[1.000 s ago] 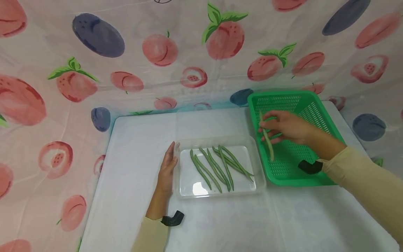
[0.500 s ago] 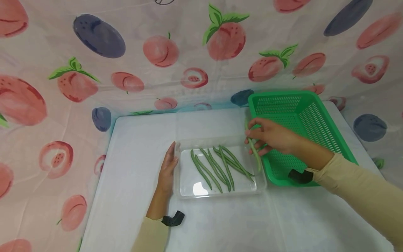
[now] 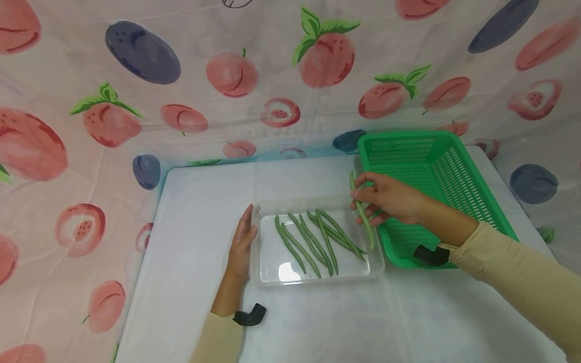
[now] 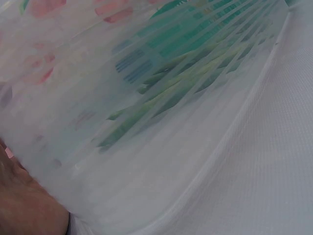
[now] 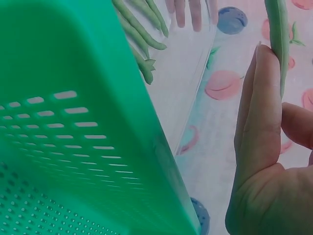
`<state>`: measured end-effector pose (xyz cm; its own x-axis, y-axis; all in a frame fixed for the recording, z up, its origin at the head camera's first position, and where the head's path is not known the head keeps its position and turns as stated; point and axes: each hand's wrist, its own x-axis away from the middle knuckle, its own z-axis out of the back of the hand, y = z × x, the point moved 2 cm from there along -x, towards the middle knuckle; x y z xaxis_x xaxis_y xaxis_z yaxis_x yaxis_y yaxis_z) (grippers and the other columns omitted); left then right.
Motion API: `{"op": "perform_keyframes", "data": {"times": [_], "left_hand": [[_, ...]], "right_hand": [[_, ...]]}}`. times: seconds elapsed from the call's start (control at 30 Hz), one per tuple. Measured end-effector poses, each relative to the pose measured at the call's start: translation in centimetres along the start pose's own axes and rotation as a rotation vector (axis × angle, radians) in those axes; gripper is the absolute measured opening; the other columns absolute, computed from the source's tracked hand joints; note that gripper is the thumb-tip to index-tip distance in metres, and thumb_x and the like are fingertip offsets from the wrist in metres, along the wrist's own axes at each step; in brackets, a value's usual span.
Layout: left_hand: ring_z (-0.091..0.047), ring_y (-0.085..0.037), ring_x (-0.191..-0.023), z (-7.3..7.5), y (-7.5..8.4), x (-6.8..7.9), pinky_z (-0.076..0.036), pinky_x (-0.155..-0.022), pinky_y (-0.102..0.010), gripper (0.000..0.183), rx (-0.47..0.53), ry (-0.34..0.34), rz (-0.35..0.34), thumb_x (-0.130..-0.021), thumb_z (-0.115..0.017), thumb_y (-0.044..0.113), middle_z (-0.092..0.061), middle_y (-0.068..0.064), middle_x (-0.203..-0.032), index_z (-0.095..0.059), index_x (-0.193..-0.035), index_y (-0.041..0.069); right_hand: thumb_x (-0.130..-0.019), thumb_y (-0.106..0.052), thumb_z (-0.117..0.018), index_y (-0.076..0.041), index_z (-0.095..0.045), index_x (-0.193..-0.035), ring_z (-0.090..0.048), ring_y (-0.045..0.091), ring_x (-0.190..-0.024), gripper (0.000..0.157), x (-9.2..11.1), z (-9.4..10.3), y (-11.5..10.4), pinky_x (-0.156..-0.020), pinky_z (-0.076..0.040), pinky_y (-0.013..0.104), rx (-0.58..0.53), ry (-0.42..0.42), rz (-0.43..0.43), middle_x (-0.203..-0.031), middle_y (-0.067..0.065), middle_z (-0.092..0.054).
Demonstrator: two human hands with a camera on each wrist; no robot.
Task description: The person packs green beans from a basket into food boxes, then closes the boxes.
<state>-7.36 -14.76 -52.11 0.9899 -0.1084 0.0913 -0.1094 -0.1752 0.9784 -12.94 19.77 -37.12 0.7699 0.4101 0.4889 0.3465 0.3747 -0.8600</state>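
My right hand [image 3: 390, 199] pinches a single green bean [image 3: 367, 229] between thumb and fingers, above the right side of a clear plastic container [image 3: 268, 280]. In the right wrist view, the same bean [image 5: 278, 34] stands up from the fingertips. Several green beans [image 3: 290, 247] lie inside the container, mostly slanting side by side, some crossing. Against the container's left wall rests my left hand [image 3: 239, 247], its fingers fairly straight along the outside. Through the cloudy container wall [image 4: 146, 181], the left wrist view shows blurred beans [image 4: 161, 98] and only part of the left hand [image 4: 29, 205].
A green perforated basket [image 3: 487, 206] stands right of the container, its left rim close to the container's right edge. Both sit on a white-covered table [image 3: 195, 227]. A fruit-patterned cloth [image 3: 272, 65] hangs behind and at the sides.
My right hand has moved left with the green bean, from over the green basket to the container's right side, slowing in the last half second. The left hand and container have stayed put.
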Motion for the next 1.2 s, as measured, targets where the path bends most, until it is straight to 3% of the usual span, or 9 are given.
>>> {"op": "perform_keyframes", "data": {"times": [0.27,0.63,0.8,1.03,1.13,1.2], "left_hand": [[-0.015,-0.011,-0.158,0.2,0.0,0.0,-0.021,-0.126,-0.054,0.059,-0.008,-0.005,0.002,-0.107,-0.040,0.030,-0.019,0.019,-0.169,-0.022,-0.163,0.031],[-0.017,-0.009,-0.157,0.4,0.1,0.0,-0.021,-0.126,-0.052,0.057,-0.022,0.006,0.009,-0.108,-0.040,0.031,-0.022,0.024,-0.167,-0.024,-0.162,0.034],[-0.016,-0.011,-0.158,0.4,0.4,-0.1,-0.016,-0.128,-0.053,0.057,0.006,-0.003,-0.015,-0.109,-0.038,0.027,-0.021,0.016,-0.169,-0.022,-0.163,0.030],[-0.019,-0.020,-0.158,1.3,1.3,-0.8,-0.012,-0.130,-0.047,0.059,0.126,0.000,-0.043,-0.109,-0.038,0.023,-0.027,0.002,-0.169,-0.018,-0.164,0.018],[-0.019,-0.023,-0.158,2.0,2.0,-1.6,-0.010,-0.130,-0.045,0.058,0.093,0.000,-0.030,-0.110,-0.036,0.020,-0.025,-0.004,-0.169,-0.017,-0.164,0.014],[-0.019,-0.023,-0.158,2.5,2.6,-2.3,-0.011,-0.130,-0.046,0.057,0.020,0.002,0.000,-0.111,-0.035,0.023,-0.025,-0.004,-0.169,-0.018,-0.164,0.015]], "right_hand": [[-0.107,-0.033,-0.054,-0.003,-0.049,-0.127,-0.073,0.027,-0.093,0.037,0.0,0.0,0.2,-0.075,-0.064,0.047,0.037,-0.015,0.021,-0.121,0.017,-0.059],[-0.106,-0.038,-0.054,-0.003,-0.049,-0.127,-0.075,0.028,-0.095,0.041,0.3,-0.1,0.8,-0.076,-0.064,0.048,0.011,0.025,0.008,-0.120,0.017,-0.060],[-0.107,-0.038,-0.052,-0.002,-0.045,-0.132,-0.074,0.024,-0.101,0.044,0.0,-0.3,2.0,-0.079,-0.063,0.048,-0.038,0.062,0.010,-0.134,0.016,-0.056],[-0.106,-0.040,-0.052,-0.001,-0.037,-0.141,-0.057,0.036,-0.134,0.055,0.1,0.0,3.2,-0.089,-0.060,0.052,-0.064,0.073,0.026,-0.162,0.018,-0.033],[-0.105,-0.044,-0.055,-0.002,-0.033,-0.145,-0.051,0.038,-0.139,0.062,0.5,0.4,3.6,-0.089,-0.060,0.050,-0.069,0.071,0.029,-0.162,0.022,-0.029],[-0.104,-0.044,-0.055,-0.002,-0.031,-0.146,-0.054,0.036,-0.137,0.063,0.9,0.9,3.9,-0.089,-0.060,0.050,-0.071,0.082,0.024,-0.161,0.023,-0.027]]}}
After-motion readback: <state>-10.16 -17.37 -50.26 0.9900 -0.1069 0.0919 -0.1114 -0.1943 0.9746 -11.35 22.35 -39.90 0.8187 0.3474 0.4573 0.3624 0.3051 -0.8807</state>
